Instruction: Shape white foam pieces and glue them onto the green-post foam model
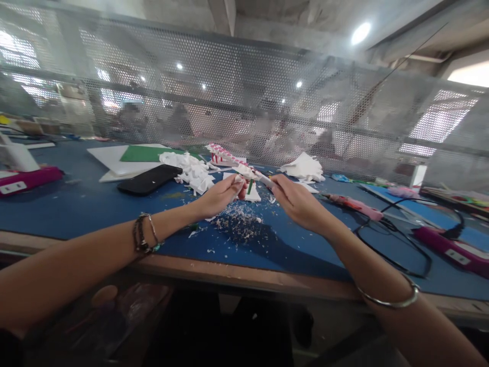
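My left hand [221, 196] and my right hand [296, 201] meet above the blue table mat [76, 204], both pinched closed on a small white craft piece [250, 174] with a green stick under it. Just below the hands lies a heap of small white shavings [240, 224]. Crumpled white paper scraps [191, 171] lie behind my left hand. A red-and-white striped paper piece [221, 154] rests further back.
A black phone [148, 179] lies left of the scraps, near white and green sheets [133, 155]. A pink glue gun [357, 206] with a black cable [393, 244] sits right. Pink boxes [453, 250] stand at both ends. A perforated metal screen [244, 92] backs the table; people sit beyond it.
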{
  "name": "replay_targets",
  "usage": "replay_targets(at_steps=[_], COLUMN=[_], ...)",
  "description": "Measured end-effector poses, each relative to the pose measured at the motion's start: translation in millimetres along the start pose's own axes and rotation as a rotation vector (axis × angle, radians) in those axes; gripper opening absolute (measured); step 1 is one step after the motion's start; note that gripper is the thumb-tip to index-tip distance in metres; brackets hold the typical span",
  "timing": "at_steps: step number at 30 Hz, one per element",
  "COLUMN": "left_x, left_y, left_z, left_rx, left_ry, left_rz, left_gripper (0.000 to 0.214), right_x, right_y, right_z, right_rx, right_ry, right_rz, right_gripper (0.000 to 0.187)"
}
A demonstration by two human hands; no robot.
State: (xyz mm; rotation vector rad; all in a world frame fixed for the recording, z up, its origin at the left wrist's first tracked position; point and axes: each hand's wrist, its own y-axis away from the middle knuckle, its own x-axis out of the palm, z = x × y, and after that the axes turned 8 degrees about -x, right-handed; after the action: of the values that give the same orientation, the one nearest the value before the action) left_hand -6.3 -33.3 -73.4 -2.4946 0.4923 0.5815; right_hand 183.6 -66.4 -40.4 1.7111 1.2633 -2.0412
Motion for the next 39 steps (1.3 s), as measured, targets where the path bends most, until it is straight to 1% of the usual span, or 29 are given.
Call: replay_targets(at_steps=[2, 5, 8, 11, 17, 22, 24, 27, 32, 34, 36, 37, 39], left_x=[0.6, 3.9, 6.8, 6.9, 2.9, 2.0, 2.3, 3.4, 5.6, 5.4, 4.1, 3.0, 0.5], left_y=[-1.7, -3.5, -2.3, 0.1, 0.5, 0.3, 0.5, 0.3, -0.3, 0.4, 1.6, 2.4, 4.0], left_z=[2.9, 5.1, 3.9, 2.9, 6.6, 7.6, 7.8, 7.5, 1.6, -0.9, -1.9, -2.0, -1.7], left_rx=[0.023, -0.024, -0.017, 0.025, 0.068, 0.050, 0.060, 0.059, -0.043, -0.044, -0.007, 0.021, 0.083], left_ry=[0.069, 0.162, 0.157, 0.110, -0.114, -0.132, -0.116, -0.050, 0.143, 0.162, 0.114, 0.049, -0.142], left_rz=[0.016, 0.019, 0.002, -0.029, -0.089, -0.131, -0.123, -0.098, -0.037, -0.017, -0.016, -0.031, -0.103], left_gripper=[0.017, 0.011, 0.011, 0.012, 0.017, 0.014, 0.015, 0.015, 0.012, 0.014, 0.016, 0.016, 0.015], right_x=[1.8, 4.7, 6.2, 6.2, 4.3, 3.3, 3.2, 3.0, 2.3, 2.1, 2.1, 2.2, 2.9], right_y=[-0.9, -1.1, -0.8, -0.7, -0.7, 0.3, 0.4, -0.2, -0.2, 0.3, 0.9, 1.1, 1.1], right_z=[2.8, 4.3, 4.4, 5.4, 6.6, 5.9, 6.6, 7.9, 4.8, 3.1, 3.4, 4.5, 7.8], right_rx=[-0.042, -0.076, -0.079, -0.100, -0.049, -0.023, -0.028, -0.036, -0.012, 0.001, 0.003, -0.003, -0.019], right_ry=[-0.009, -0.001, 0.016, 0.032, 0.106, 0.132, 0.130, 0.132, 0.169, 0.181, 0.173, 0.162, 0.139], right_rz=[-0.039, -0.012, -0.002, 0.000, 0.032, 0.020, 0.009, 0.026, 0.049, 0.025, -0.024, -0.047, -0.068], right_gripper=[0.025, 0.027, 0.027, 0.028, 0.030, 0.031, 0.031, 0.031, 0.032, 0.031, 0.032, 0.032, 0.032])
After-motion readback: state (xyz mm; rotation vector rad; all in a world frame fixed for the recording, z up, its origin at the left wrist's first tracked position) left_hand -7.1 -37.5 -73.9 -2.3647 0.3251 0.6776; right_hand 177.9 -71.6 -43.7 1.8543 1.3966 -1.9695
